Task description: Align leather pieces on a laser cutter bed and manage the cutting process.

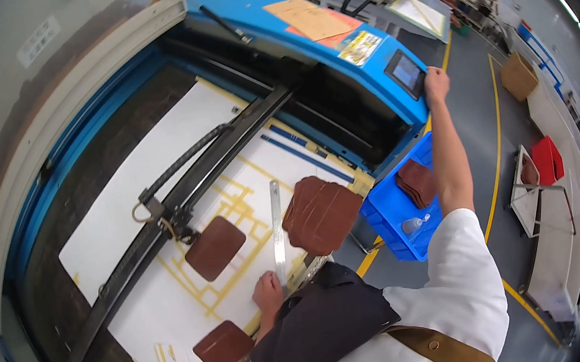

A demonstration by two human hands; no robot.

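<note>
Control panel (407, 72), a small dark screen set in the blue housing at the right end of a large flatbed cutting machine, is touched by the right hand (436, 81), arm fully stretched; whether the fingers are spread or pressed together cannot be told at this size. The left hand (269, 291) is laid flat on the white bed sheet (156, 162) just beside a steel ruler (277, 230), fingers seemingly together, empty. Risk noted: should the black gantry bar (184, 209) be set moving from the panel while that hand rests on the bed, the hand or ruler could be struck. Loose brown leather pieces (215, 247), lying within yellow tape outlines, could be shifted. A larger leather stack (321, 213) sits at the bed's edge, beside a blue crate (399, 203) holding more pieces.
</note>
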